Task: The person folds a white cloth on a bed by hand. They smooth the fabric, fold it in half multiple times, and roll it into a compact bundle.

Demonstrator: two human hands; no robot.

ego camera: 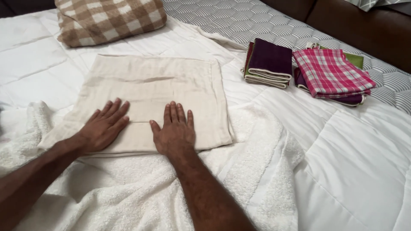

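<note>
Beige cloth (pixel 150 92), folded square, under flat left hand (pixel 102 127) and right hand (pixel 174 132).

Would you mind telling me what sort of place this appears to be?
Most likely a bedroom: a white quilted comforter covers a bed, a checked pillow lies at its head, and folded cloths are stacked on it.

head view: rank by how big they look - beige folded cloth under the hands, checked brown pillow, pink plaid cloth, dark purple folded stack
1. beige folded cloth, clearly largest.
2. checked brown pillow, though the frame cuts off its top.
3 and 4. pink plaid cloth and dark purple folded stack look too alike to rank.
</note>
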